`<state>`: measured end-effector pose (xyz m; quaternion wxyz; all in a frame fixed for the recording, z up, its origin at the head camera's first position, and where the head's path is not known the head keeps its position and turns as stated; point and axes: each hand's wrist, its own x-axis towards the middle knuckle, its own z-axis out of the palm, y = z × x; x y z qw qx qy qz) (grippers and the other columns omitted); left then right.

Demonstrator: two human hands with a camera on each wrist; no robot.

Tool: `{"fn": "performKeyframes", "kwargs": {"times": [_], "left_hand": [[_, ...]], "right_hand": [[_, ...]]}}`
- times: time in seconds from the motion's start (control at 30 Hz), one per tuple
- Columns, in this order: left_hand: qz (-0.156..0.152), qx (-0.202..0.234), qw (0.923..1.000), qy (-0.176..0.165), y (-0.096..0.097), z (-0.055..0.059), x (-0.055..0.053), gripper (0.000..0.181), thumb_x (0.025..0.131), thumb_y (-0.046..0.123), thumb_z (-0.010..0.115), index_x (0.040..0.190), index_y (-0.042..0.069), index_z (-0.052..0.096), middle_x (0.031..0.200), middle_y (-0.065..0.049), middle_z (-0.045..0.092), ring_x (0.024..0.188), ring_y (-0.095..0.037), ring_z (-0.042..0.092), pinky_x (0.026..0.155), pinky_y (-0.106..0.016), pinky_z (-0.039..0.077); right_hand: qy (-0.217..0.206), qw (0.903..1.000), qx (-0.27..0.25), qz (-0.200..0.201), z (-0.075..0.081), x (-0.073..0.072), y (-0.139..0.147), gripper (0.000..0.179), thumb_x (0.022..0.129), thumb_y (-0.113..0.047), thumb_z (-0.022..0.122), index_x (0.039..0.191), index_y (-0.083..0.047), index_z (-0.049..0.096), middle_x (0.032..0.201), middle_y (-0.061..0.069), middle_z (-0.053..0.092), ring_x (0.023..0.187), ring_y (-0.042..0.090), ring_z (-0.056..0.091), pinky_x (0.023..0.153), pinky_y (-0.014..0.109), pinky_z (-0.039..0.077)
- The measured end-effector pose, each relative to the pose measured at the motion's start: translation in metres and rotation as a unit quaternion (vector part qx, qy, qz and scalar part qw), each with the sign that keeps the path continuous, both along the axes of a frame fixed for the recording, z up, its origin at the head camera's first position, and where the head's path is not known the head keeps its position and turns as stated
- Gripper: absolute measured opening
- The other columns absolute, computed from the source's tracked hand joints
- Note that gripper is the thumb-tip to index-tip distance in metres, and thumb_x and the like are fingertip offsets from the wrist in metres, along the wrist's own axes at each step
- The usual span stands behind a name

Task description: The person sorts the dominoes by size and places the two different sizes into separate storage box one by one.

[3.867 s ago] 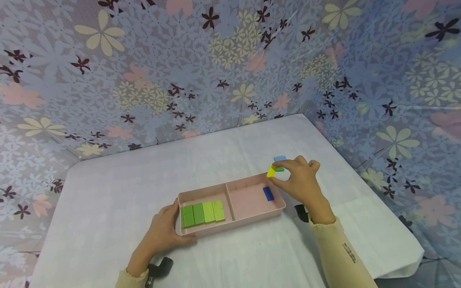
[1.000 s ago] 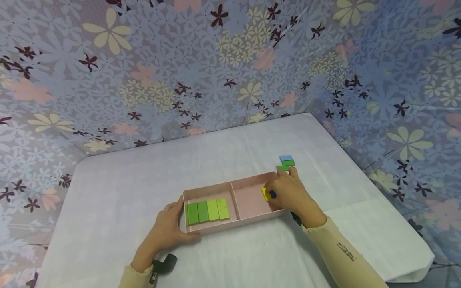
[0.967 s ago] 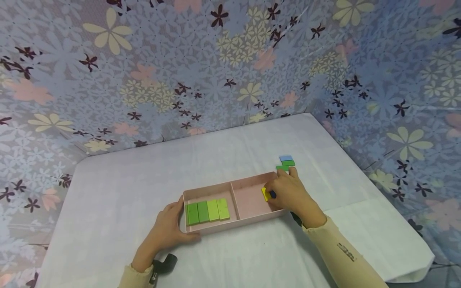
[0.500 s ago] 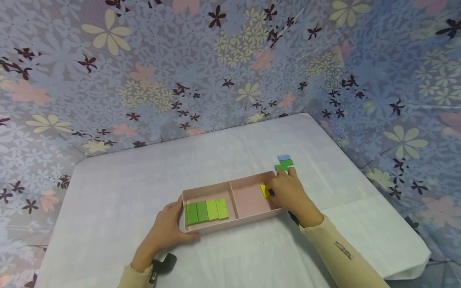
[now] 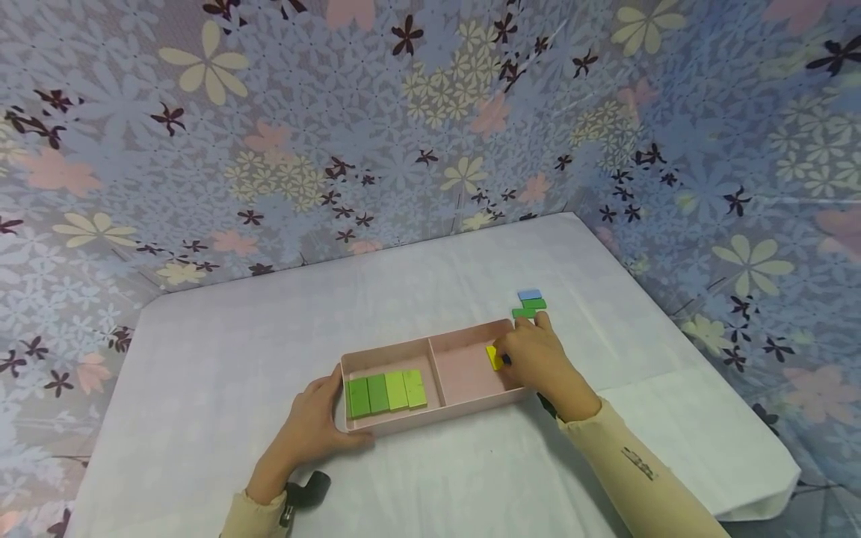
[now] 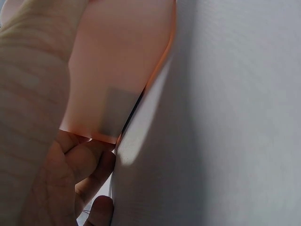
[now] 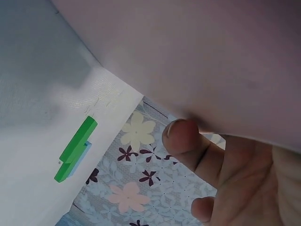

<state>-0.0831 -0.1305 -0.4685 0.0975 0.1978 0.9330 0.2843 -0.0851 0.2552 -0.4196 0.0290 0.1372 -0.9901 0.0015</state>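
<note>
A pink two-compartment box [image 5: 440,415] lies on the white cloth. My left hand [image 5: 311,421] holds its left end, fingers along the end wall and thumb along the front; the left wrist view shows fingertips [image 6: 106,162] at the box's edge. Inside the right compartment, my right hand [image 5: 538,360] pinches a yellow block [image 5: 493,357]. A dark blue block [image 5: 507,360] sits just right of it, mostly hidden by the fingers. Green blocks [image 5: 369,395] stand in a row in the left compartment, the right ones lighter. The box wall hides the right fingertips' work in the right wrist view.
Behind the box's right end lie two green blocks [image 5: 534,304] and a light blue block [image 5: 529,294] on the cloth, close to the right hand. A divider [image 5: 436,372] splits the box. Flower-patterned fabric [image 5: 303,149] rises behind and to the right of the table.
From above the box's back right corner, my right hand has brought the yellow block down into the right compartment, beside the dark blue one. The left hand keeps its hold on the box.
</note>
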Motion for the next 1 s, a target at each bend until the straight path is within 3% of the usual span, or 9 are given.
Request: {"fn": "performKeyframes", "kwargs": {"times": [0.37,0.57,0.67,0.87,1.0], "left_hand": [[0.010,0.001,0.9999,-0.004,0.004,0.001,0.001,0.138,0.059,0.073,0.084,0.161,0.005,0.020,0.147,-0.020,0.051,0.137,-0.040,0.044,0.112,-0.062,0.036],[0.008,-0.009,0.9998,-0.017,0.003,-0.004,0.004,0.138,0.059,0.076,0.082,0.161,0.008,0.019,0.149,-0.019,0.050,0.138,-0.041,0.043,0.112,-0.063,0.037],[0.003,-0.008,0.9999,-0.006,0.002,-0.005,0.004,0.138,0.058,0.076,0.082,0.161,0.008,0.020,0.147,-0.019,0.051,0.137,-0.040,0.044,0.111,-0.063,0.037],[0.001,-0.005,1.0000,0.008,0.001,-0.006,0.001,0.139,0.058,0.077,0.081,0.161,0.008,0.020,0.145,-0.018,0.053,0.135,-0.039,0.045,0.112,-0.062,0.037],[0.000,0.000,1.0000,0.005,0.002,-0.009,0.003,0.138,0.059,0.077,0.081,0.161,0.008,0.020,0.146,-0.017,0.053,0.137,-0.039,0.045,0.111,-0.063,0.037]], "right_hand": [[0.013,0.9992,-0.034,0.019,0.003,0.003,0.006,0.016,0.072,-0.025,0.090,0.085,-0.024,0.081,0.084,-0.006,0.075,0.080,0.021,0.054,0.072,0.038,0.030],[0.021,0.9974,-0.061,0.030,-0.001,0.007,0.011,0.013,0.077,-0.033,0.086,0.084,-0.025,0.078,0.078,-0.011,0.071,0.071,0.016,0.050,0.067,0.035,0.030],[0.048,0.9954,-0.074,0.037,-0.003,0.009,0.014,0.015,0.081,-0.036,0.084,0.089,-0.024,0.081,0.080,-0.010,0.074,0.071,0.015,0.051,0.065,0.035,0.036],[0.119,0.9824,-0.141,0.027,0.000,0.007,0.028,0.020,0.082,-0.034,0.084,0.096,-0.019,0.083,0.059,-0.009,0.063,0.062,0.011,0.044,0.066,0.038,0.047],[0.164,0.9693,-0.179,0.038,-0.001,0.001,0.037,0.019,0.080,-0.029,0.086,0.096,-0.019,0.084,0.069,-0.003,0.071,0.060,0.013,0.046,0.067,0.038,0.048]]}}
